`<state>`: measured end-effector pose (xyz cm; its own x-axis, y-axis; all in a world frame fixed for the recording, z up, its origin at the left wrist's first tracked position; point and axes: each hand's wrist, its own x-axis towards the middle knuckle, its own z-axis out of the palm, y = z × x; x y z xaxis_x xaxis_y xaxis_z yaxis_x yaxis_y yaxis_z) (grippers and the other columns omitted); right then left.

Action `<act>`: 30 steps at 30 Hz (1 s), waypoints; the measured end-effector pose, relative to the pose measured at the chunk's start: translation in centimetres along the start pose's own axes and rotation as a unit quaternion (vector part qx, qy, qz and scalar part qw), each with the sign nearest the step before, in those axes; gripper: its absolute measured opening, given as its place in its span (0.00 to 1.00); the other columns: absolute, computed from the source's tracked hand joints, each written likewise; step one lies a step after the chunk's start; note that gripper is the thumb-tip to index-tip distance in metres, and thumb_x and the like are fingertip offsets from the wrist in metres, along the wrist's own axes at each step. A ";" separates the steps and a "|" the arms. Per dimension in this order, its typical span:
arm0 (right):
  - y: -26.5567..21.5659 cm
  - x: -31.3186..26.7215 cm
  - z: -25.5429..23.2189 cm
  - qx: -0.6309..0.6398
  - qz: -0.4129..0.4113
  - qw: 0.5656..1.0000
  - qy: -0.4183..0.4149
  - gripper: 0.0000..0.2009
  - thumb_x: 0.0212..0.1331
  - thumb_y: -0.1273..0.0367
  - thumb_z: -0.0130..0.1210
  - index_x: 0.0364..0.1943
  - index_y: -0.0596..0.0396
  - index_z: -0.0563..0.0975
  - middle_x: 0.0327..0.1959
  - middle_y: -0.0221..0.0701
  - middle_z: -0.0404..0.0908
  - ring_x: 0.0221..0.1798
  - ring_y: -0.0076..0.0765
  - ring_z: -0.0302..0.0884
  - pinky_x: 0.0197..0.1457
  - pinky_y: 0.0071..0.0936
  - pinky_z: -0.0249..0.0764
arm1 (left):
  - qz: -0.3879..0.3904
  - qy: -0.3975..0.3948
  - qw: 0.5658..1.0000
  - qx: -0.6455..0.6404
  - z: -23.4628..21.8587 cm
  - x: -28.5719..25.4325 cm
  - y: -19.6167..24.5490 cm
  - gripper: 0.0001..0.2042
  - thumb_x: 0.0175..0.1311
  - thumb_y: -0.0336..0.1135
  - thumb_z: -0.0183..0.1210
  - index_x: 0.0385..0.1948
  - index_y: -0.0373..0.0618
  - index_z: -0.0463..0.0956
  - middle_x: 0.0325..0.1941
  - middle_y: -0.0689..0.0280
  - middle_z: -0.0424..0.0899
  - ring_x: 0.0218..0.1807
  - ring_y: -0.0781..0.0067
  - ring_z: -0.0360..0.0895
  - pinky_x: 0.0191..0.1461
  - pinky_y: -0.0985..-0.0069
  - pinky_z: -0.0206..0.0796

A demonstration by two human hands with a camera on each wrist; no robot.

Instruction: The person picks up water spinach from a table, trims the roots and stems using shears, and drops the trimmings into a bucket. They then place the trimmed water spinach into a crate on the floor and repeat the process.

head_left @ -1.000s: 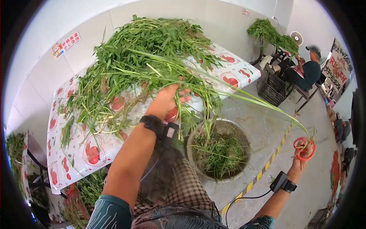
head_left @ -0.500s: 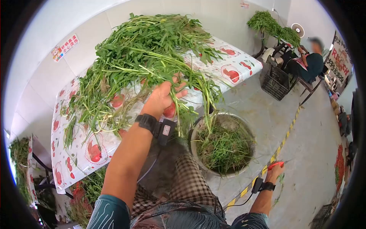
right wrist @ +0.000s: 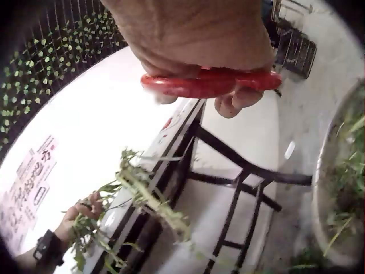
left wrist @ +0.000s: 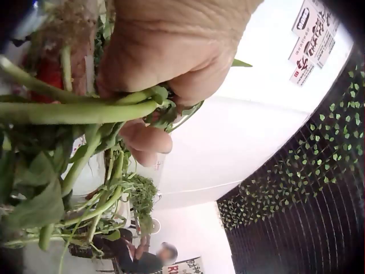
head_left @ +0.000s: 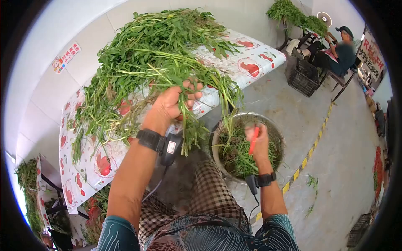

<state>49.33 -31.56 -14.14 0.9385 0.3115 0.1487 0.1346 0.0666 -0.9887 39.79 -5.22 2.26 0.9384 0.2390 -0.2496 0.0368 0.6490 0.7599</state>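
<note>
In the head view my left hand (head_left: pixel 173 100) grips a bunch of green stems (head_left: pixel 190 129) at the table's front edge, their cut ends hanging down. The left wrist view shows thick stems (left wrist: pixel 80 112) passing under the left hand (left wrist: pixel 171 45), fingers curled round them. My right hand (head_left: pixel 260 142) is above the metal basin (head_left: pixel 283 146), holding red loop handles (head_left: pixel 253 140); no blades can be made out. Those red handles (right wrist: pixel 194 85) lie across the right hand's (right wrist: pixel 199 37) curled fingers in the right wrist view. A big heap of leafy greens (head_left: pixel 142 50) covers the table behind.
The patterned tablecloth (head_left: pixel 268 54) ends beside the basin, which holds green scraps (head_left: pixel 243 161). A black crate (head_left: pixel 303 78) and a seated person (head_left: pixel 343 54) are at the back right. Loose sprigs (head_left: pixel 312 182) lie on the floor beyond the yellow-black line (head_left: pixel 307 161).
My right hand has swung in from the far right to above the basin; the long stalks it held a second ago are no longer in it. The left hand keeps its grip, slightly shifted.
</note>
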 end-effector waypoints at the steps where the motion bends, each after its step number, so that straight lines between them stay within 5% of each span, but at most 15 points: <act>1: 0.2 0.0 1.7 0.012 -0.007 1.000 -0.020 0.20 0.47 0.72 0.60 0.45 0.57 0.66 0.34 0.30 0.74 0.35 0.21 0.72 0.34 0.15 0.68 | 0.004 0.014 0.999 0.033 0.4 -0.2 -0.5 0.11 0.65 0.33 0.41 0.45 0.42 0.67 0.44 0.58 0.76 0.35 0.67 0.77 0.22 0.82 0.69; 4: -0.5 -0.4 4.9 0.089 0.044 0.994 -0.046 0.21 0.44 0.77 0.59 0.46 0.61 0.66 0.36 0.31 0.75 0.37 0.25 0.73 0.41 0.20 0.70 | 0.008 0.031 0.992 0.123 1.5 -0.7 -1.6 0.12 0.65 0.35 0.43 0.46 0.43 0.67 0.45 0.60 0.76 0.39 0.68 0.77 0.28 0.80 0.70; 11: -1.9 0.1 1.7 0.308 0.123 0.942 -0.054 0.16 0.48 0.78 0.53 0.42 0.54 0.66 0.25 0.26 0.72 0.24 0.24 0.73 0.27 0.19 0.71 | 0.023 0.052 0.990 0.130 1.3 -0.6 -2.2 0.17 0.62 0.39 0.49 0.50 0.43 0.65 0.47 0.60 0.75 0.43 0.68 0.75 0.34 0.76 0.72; 15: -2.0 1.1 1.6 0.214 0.102 0.970 -0.048 0.11 0.53 0.73 0.53 0.39 0.54 0.66 0.29 0.24 0.70 0.28 0.17 0.67 0.26 0.17 0.65 | 0.034 0.034 0.990 0.134 1.1 -0.4 -2.6 0.18 0.62 0.40 0.49 0.52 0.43 0.62 0.49 0.59 0.74 0.44 0.67 0.75 0.37 0.75 0.72; 20: -2.7 3.2 4.5 0.035 -0.031 0.997 -0.053 0.19 0.51 0.67 0.57 0.44 0.60 0.66 0.34 0.28 0.72 0.34 0.21 0.67 0.37 0.20 0.67 | 0.035 0.031 0.991 0.129 0.7 -0.3 -2.7 0.19 0.62 0.40 0.49 0.52 0.42 0.62 0.48 0.59 0.74 0.43 0.67 0.75 0.38 0.74 0.72; 30: -4.0 4.4 5.6 0.251 0.081 0.961 -0.083 0.13 0.52 0.74 0.52 0.42 0.56 0.66 0.30 0.31 0.73 0.21 0.23 0.70 0.22 0.17 0.66 | 0.058 0.019 0.991 0.121 0.5 -0.4 -2.8 0.15 0.63 0.39 0.49 0.47 0.41 0.64 0.44 0.59 0.75 0.39 0.69 0.76 0.35 0.76 0.72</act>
<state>51.11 -25.18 -9.42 0.8650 0.5006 0.0353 -0.2195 0.4406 -0.8705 39.44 -7.52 0.52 0.9275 0.3326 -0.1709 0.0150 0.4235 0.9058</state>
